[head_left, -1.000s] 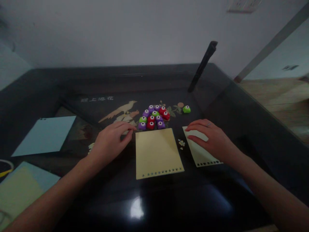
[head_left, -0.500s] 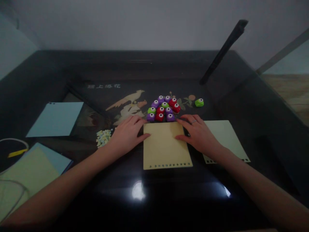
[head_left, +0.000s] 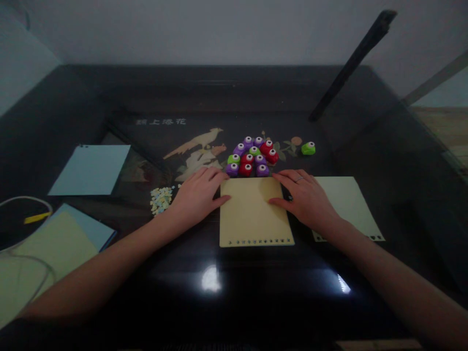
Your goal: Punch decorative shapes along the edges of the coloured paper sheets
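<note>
A yellow sheet of paper (head_left: pixel 256 209) lies flat in front of me, with a row of small punched holes along its near edge. At its left side my left hand (head_left: pixel 199 192) rests open, thumb over the paper's edge and index finger by the far left corner. My right hand (head_left: pixel 305 197), wearing a ring, mirrors it on the right, fingers apart and thumb on the sheet. Just past the far edge sit several purple, red and green craft punches (head_left: pixel 247 159) in a cluster. A pale green sheet (head_left: pixel 345 204) with punched holes lies partly under my right forearm.
One green craft punch (head_left: pixel 308 148) sits apart at the right. Small paper cutouts (head_left: pixel 161 199) are heaped left of my left hand. Blue paper (head_left: pixel 91 168) and a yellow-and-blue paper stack (head_left: pixel 73 239) lie at the left, near a cable (head_left: pixel 22 198). A dark stick (head_left: pixel 351 68) rises behind.
The camera view has shifted slightly, so everything on the table appears a little higher and further right. Both hands and the yellow sheet keep the same places relative to each other.
</note>
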`<action>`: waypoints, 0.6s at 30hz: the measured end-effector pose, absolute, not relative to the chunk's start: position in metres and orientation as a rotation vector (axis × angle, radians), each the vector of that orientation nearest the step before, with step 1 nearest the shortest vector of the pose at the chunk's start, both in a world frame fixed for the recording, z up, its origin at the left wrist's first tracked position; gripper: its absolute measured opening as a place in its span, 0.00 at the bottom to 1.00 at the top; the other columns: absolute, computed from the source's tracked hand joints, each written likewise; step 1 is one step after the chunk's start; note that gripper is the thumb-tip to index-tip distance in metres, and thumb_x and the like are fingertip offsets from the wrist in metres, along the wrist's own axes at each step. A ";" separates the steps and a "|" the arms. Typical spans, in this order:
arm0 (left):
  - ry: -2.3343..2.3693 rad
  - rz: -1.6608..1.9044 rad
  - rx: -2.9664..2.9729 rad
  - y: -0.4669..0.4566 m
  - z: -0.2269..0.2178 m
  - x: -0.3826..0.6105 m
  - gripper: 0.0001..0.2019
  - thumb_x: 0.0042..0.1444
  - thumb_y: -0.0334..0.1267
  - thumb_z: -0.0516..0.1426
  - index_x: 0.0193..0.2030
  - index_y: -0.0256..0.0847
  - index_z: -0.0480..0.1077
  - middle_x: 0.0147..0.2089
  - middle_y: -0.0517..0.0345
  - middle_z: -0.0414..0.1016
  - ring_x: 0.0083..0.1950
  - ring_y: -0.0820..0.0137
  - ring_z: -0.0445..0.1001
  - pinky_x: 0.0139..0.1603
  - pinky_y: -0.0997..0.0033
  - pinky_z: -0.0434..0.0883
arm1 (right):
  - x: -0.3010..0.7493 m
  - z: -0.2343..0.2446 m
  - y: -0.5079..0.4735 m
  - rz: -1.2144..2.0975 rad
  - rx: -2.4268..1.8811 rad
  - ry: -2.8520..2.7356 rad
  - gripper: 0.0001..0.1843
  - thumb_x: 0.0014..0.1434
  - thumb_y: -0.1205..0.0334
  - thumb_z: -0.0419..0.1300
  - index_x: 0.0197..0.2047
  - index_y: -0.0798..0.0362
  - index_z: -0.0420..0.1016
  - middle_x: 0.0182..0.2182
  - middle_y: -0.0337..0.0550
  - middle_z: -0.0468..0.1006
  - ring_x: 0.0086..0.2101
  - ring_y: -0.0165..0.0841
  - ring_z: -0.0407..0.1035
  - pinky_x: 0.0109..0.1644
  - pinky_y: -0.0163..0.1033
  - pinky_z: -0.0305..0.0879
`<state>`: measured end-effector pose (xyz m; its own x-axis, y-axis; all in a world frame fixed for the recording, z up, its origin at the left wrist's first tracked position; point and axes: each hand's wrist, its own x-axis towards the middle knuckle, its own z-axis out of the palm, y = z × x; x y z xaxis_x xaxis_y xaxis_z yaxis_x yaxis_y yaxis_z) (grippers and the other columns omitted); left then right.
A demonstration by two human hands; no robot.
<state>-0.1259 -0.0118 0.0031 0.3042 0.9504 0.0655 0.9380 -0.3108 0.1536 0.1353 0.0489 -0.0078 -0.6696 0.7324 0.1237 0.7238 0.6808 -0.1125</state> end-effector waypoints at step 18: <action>1.837 0.363 2.400 -0.012 0.003 -0.128 0.11 0.61 0.35 0.53 0.49 0.42 0.69 0.42 0.55 0.77 0.42 0.64 0.75 0.43 0.66 0.69 | 0.132 -0.004 0.044 0.148 -1.214 -2.569 0.10 0.57 0.55 0.60 0.39 0.52 0.71 0.37 0.49 0.77 0.39 0.44 0.70 0.42 0.48 0.64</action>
<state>-0.1276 -0.0116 0.0027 0.2449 0.9610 0.1288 0.9376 -0.2685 0.2208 0.1324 0.0442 -0.0038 -0.6001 0.7689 0.2204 0.7386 0.6385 -0.2165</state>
